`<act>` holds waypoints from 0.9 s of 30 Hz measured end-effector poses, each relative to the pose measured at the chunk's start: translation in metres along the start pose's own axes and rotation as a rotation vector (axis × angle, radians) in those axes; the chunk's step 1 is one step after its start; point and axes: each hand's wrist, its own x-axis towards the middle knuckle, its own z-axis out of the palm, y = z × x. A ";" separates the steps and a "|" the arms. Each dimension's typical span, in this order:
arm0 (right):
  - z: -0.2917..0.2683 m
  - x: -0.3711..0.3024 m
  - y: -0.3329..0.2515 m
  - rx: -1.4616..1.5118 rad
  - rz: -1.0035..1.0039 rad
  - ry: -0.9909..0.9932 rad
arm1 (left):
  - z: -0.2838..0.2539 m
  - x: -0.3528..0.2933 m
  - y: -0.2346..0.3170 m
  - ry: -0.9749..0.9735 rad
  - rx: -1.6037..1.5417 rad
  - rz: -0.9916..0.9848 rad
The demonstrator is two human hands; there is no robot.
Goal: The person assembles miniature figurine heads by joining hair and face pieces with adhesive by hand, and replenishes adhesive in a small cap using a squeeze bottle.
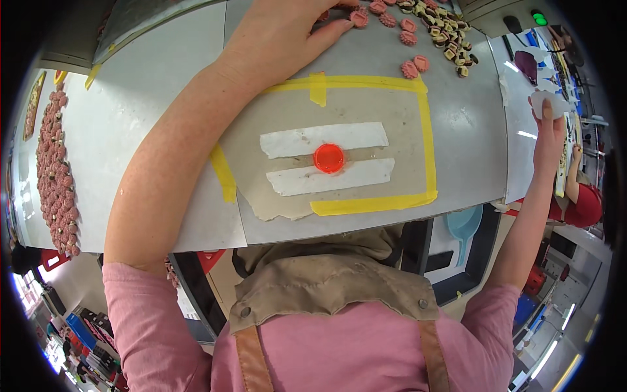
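Note:
Reaching to the top edge of the view, my left hand [281,29] is among small pink ridged pieces [408,31]. Its thumb and forefinger are apart around some of them; the other fingertips are out of view. Out at the far right, my right hand [550,127] is raised and closed on a thin whitish translucent piece [548,104]. In front of me, a shiny red round piece [328,158] lies between two white strips [324,138] on a beige sheet [372,111] edged with yellow tape [428,144].
Several cream-and-brown pieces [450,40] are heaped beside the pink ones. A long bed of pink pieces [55,170] runs down the far left. Below the grey table's [470,117] front edge is a light-blue scoop-like thing [462,228]. A person in red [584,206] is at the far right.

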 end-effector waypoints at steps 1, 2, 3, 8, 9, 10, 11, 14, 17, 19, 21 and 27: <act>0.008 -0.012 -0.016 -0.007 0.006 0.002 | 0.001 0.001 -0.001 -0.003 -0.009 0.000; 0.023 -0.028 -0.037 -0.063 -0.060 -0.049 | 0.001 0.001 -0.003 -0.014 -0.019 0.004; 0.035 -0.044 -0.055 -0.120 -0.129 -0.101 | 0.003 0.002 -0.004 -0.021 -0.030 0.007; 0.097 -0.102 -0.100 0.003 -0.405 -0.512 | 0.006 -0.003 -0.009 0.031 -0.030 0.035; 0.107 -0.105 -0.104 0.005 -0.520 -0.591 | 0.006 -0.003 -0.009 0.022 -0.030 0.019; 0.115 -0.111 -0.114 -0.018 -0.504 -0.621 | 0.006 -0.004 -0.010 0.025 -0.030 0.018; 0.123 -0.115 -0.121 -0.017 -0.505 -0.624 | 0.005 -0.005 -0.011 0.029 -0.029 0.032; 0.140 -0.123 -0.134 -0.115 -0.530 -0.705 | 0.003 -0.009 -0.013 0.028 -0.015 0.033; 0.151 -0.124 -0.138 -0.210 -0.627 -0.720 | 0.003 -0.013 -0.015 0.040 -0.007 0.032; 0.155 -0.123 -0.141 -0.296 -0.767 -0.729 | 0.003 -0.015 -0.017 0.060 -0.011 0.039; 0.158 -0.122 -0.146 -0.331 -0.802 -0.746 | 0.002 -0.016 -0.019 0.033 -0.010 0.025; 0.161 -0.124 -0.153 -0.402 -0.859 -0.765 | 0.003 -0.021 -0.023 0.045 -0.007 0.043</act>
